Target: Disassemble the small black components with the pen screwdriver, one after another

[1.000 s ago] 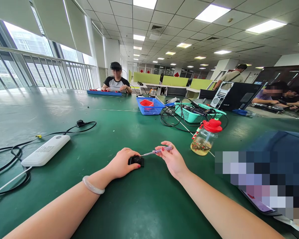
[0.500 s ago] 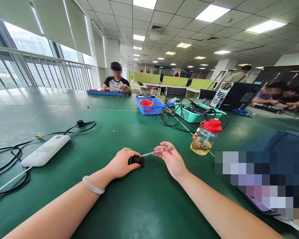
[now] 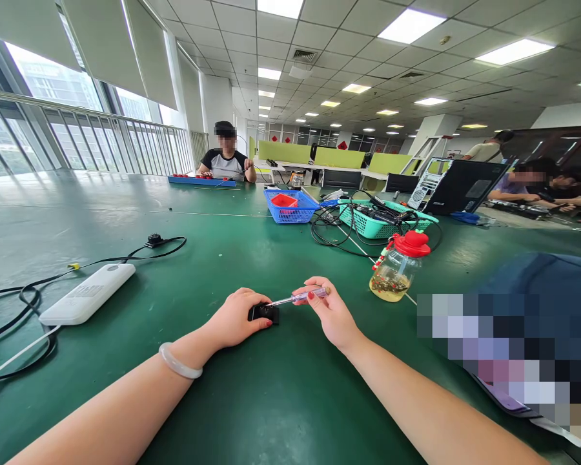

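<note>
My left hand (image 3: 235, 318) is curled around a small black block-shaped part (image 3: 265, 313) that rests on the green table (image 3: 281, 400). My right hand (image 3: 330, 313) pinches a slim screwdriver (image 3: 301, 297) with a clear purple handle. Its metal tip touches the top of the black part. A pale bangle (image 3: 178, 363) sits on my left wrist.
A glass jar with a red lid (image 3: 399, 267) stands right of my hands. A white power strip (image 3: 88, 293) with black cables lies at left. Blue basket (image 3: 290, 208) and green basket (image 3: 380, 223) with cables sit further back. People sit at the far end and right side.
My right hand and the screwdriver have shifted slightly left, with the fingers turned a little on the handle. My left hand and the black part have stayed in place.
</note>
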`<state>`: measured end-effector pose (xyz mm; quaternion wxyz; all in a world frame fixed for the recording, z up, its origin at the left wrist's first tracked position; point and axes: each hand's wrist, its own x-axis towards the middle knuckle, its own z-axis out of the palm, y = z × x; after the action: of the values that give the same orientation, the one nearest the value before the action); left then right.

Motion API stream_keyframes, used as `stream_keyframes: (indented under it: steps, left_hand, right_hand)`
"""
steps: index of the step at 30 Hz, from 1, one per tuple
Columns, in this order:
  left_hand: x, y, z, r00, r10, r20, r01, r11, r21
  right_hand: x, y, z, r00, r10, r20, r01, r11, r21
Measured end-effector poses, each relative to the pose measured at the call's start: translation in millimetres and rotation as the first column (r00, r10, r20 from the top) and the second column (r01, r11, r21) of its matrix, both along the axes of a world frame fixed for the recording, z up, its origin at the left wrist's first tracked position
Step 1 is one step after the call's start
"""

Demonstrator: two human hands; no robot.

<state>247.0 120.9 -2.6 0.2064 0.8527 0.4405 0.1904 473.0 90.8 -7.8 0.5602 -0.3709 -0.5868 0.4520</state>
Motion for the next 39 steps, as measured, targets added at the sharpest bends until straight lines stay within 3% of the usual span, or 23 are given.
stream_keyframes:
  steps: [8, 39]
  left_hand:
    - [-0.4, 0.1, 0.2, 1.000, -0.008, -0.004, 0.008, 1.000, 0.005]
    - [-0.2, -0.5, 1.0, 1.000, -0.008, 0.002, 0.008, 1.000, 0.008]
  right_hand:
    - [1.8, -0.2, -2.1, 0.996, -0.084, 0.021, 0.084, 0.996, 0.019]
    - [2.1, -0.6, 0.2, 0.994, -0.105, -0.011, 0.105, 0.993, 0.046]
